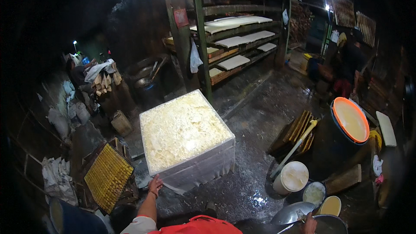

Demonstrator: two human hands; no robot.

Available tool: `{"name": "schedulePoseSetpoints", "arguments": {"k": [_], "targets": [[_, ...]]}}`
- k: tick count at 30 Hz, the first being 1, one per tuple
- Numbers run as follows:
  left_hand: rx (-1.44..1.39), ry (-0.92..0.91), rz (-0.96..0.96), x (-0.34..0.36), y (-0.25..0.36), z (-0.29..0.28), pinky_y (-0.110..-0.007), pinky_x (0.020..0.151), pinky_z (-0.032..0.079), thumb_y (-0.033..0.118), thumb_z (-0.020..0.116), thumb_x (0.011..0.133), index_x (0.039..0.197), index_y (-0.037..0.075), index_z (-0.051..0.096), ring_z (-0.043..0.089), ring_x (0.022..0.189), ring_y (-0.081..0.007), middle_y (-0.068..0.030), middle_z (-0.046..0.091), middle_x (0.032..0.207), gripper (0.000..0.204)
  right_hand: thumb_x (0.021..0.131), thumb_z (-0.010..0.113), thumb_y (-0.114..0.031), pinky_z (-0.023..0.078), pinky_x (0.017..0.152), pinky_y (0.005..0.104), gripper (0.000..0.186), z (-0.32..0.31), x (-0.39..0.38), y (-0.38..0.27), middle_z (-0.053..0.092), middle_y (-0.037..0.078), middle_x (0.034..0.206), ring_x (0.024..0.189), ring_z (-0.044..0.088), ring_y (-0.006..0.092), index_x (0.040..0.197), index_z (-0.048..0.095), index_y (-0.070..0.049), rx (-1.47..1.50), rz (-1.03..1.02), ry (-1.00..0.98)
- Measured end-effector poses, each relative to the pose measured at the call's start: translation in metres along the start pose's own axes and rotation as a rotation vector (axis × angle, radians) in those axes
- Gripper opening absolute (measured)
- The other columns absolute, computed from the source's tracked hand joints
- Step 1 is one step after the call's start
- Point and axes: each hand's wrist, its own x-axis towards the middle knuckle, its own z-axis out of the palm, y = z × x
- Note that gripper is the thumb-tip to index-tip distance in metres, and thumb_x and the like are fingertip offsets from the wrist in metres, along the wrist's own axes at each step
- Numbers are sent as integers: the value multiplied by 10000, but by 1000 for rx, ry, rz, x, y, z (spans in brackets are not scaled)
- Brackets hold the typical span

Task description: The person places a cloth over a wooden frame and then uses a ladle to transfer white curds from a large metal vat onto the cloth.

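A big square block of pale, crumbly curd (182, 130) fills a frame draped in wet white cloth (190, 182). My left hand (155, 184) rests at the block's near left corner, fingers stretched out, holding nothing. At the lower right, my right hand (310, 224) is closed at the edge of a shallow round metal pan (294, 213), which tilts above a dark tub (331, 224). A thin rod shows beside that hand; whether it belongs to the pan cannot be told.
White buckets (292, 177) and a dark barrel with an orange rim (350, 119) stand right. A yellow gridded tray (108, 172) lies left. Shelves (242, 30) bear white slabs. Another person (349, 58) works at the far right, one more (78, 71) far left. The floor (255, 147) is wet.
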Motion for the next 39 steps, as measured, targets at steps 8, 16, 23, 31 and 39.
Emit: {"name": "schedulePoseSetpoints", "arguments": {"k": [8, 16, 23, 31, 39], "targets": [[-202, 366, -57, -5, -60, -117, -311, 477, 429, 353, 711, 791, 867, 43, 623, 536, 519, -217, -47, 568, 726, 331, 905, 476, -429, 481, 772, 480, 481, -25, -4, -20, 638, 216, 999, 903, 612, 388, 1275, 508, -123, -222, 72, -1], [439, 1358, 244, 26, 91, -218, -450, 943, 433, 640, 455, 864, 1273, 73, 511, 531, 1120, -295, -135, 568, 1190, 702, 911, 468, -421, 486, 806, 466, 422, -2, 54, 16, 627, 191, 1071, 953, 602, 384, 1212, 558, -139, -239, 293, -182], [179, 426, 1080, 82, 266, 9, -345, 925, 441, 197, 619, 876, 1113, -16, 563, 528, 1094, -260, -128, 517, 1185, 324, 686, 737, -391, 508, 781, 450, 452, -21, 174, -121, 651, 205, 918, 897, 638, 354, 996, 661, -72, -337, 166, -156], [802, -453, 907, 144, 306, 397, -319, 845, 493, 124, 733, 797, 1175, 58, 555, 574, 1025, -162, -55, 573, 1151, 424, 848, 617, -40, 510, 675, 265, 294, 78, 399, -414, 642, 56, 886, 777, 616, 126, 1139, 582, -19, 935, -353, -641], [1688, -431, 964, 289, 194, 646, -444, 931, 413, 343, 721, 750, 1138, 59, 599, 578, 1054, -319, -157, 612, 1117, 496, 919, 514, -216, 456, 879, 346, 300, 130, 472, -667, 655, 165, 1050, 991, 614, 265, 1141, 603, -35, 867, -531, -468]]}}
